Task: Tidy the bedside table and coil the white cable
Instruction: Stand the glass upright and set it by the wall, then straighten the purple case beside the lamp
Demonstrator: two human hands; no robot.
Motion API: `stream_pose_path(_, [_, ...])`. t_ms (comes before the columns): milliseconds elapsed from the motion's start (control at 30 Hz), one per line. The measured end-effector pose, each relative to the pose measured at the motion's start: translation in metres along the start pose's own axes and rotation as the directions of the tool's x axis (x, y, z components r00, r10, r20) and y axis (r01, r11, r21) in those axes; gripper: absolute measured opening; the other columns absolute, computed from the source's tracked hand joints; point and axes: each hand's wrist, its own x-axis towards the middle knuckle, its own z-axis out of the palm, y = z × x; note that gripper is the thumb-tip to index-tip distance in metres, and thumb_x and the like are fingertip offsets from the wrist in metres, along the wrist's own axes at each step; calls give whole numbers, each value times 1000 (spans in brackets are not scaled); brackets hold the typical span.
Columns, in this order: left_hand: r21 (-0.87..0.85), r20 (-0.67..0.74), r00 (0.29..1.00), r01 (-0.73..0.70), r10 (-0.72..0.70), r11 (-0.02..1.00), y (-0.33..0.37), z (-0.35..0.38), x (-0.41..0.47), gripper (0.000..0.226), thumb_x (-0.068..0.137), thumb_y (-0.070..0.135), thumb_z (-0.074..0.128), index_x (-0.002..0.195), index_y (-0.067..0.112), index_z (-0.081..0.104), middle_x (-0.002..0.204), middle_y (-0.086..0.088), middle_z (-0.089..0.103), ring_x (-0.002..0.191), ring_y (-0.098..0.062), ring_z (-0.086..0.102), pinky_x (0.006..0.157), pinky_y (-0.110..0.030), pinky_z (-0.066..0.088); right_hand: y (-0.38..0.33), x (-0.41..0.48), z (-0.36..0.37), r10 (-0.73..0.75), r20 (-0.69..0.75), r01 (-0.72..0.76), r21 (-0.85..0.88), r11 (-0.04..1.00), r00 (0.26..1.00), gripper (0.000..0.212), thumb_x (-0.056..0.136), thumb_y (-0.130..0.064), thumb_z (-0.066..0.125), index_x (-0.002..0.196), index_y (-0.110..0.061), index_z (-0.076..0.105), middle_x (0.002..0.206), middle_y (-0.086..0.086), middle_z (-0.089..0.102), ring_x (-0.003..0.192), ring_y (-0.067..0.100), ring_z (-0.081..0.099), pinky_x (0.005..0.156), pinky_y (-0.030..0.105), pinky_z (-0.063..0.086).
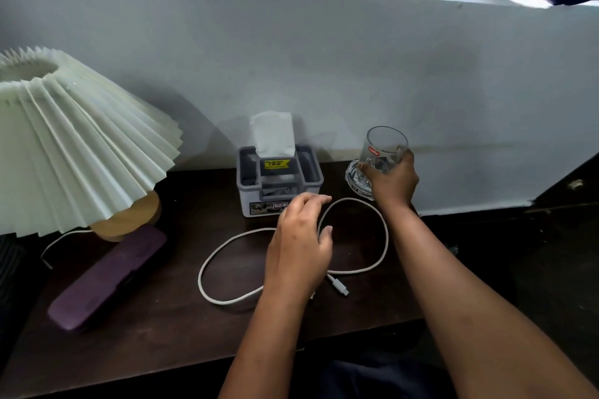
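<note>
The white cable (223, 248) lies in loose loops on the dark wooden bedside table (155, 330), its plug end (338, 286) near the middle. My left hand (299, 244) hovers over the cable's crossing, fingers spread and holding nothing. My right hand (393, 180) grips a clear drinking glass (384, 147) at the table's back right, held just above a glass ashtray or coaster (355, 176).
A grey tissue holder (278, 180) with a white tissue stands at the back centre. A pleated cream lamp (74, 139) on a wooden base fills the left. A purple case (107, 278) lies in front of the lamp. The white wall runs behind.
</note>
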Motion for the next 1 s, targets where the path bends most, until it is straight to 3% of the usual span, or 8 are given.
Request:
stream_pose_path(200, [47,-11,1000,-23,23,999,-5,-2,2,40,85,17,58,123,26,51,129,12,48,121,-9,43,99,-24,37,2,-1,1,3,35,-3,-16,1000,999,78,69,-18,81,133,-6,38,129,18,56,114,28,58,86,21,41])
stream_pose_path(300, [69,-18,999,-27,28,997,-5,-4,2,40,85,17,57,123,26,51,129,11,48,121,-10,43,99,-25,37,-1,-10,1,19,55,-17,-29,999,998,101,74,-18,77,148,-5,10,152,20,28,139,29,31,107,20,21])
stream_pose_path(367, [85,-11,1000,-24,25,996,-6,-6,0,39,85,15,56,123,25,51,129,9,48,121,-11,42,99,-25,36,-6,-22,-3,17,26,-15,-52,999,1000,99,78,-21,73,148,-2,5,155,21,16,144,30,15,113,25,10])
stream_pose_path(533, [196,7,1000,3,-4,981,-20,-33,-16,39,85,8,52,123,19,53,129,1,52,121,-18,43,102,-31,38,-42,-84,-8,8,-92,-18,-115,993,996,67,80,-17,61,140,-13,33,143,19,36,131,39,32,108,41,25])
stream_pose_path(633, [273,6,999,51,-54,961,-36,-65,-37,38,85,10,53,122,18,55,126,-1,58,119,-21,48,102,-30,36,-74,-129,-2,-44,109,47,-26,999,993,43,78,-10,60,120,-11,52,125,18,53,116,37,47,98,35,31])
stream_pose_path(800, [413,-221,942,325,-252,851,-73,-130,-70,40,82,20,60,121,22,54,127,-2,57,120,-25,45,98,-39,40,-98,-197,18,-97,647,121,8,993,756,22,79,-13,64,101,-13,64,105,10,65,100,25,59,88,30,42])
stream_pose_path(900, [552,-262,857,510,-443,660,-101,-153,-91,59,80,29,64,133,20,39,138,-6,44,128,-29,36,101,-46,37,-98,-218,28,15,800,62,-66,996,600,11,80,-19,64,90,-23,61,90,-1,64,89,18,58,76,25,41])
stream_pose_path(1000, [551,-211,820,550,-532,628,-115,-154,-94,75,77,32,69,140,23,29,144,-8,35,133,-31,30,102,-51,36,-96,-222,35,62,841,62,-113,992,537,8,81,-20,63,86,-24,59,87,-3,61,84,14,55,74,22,37])
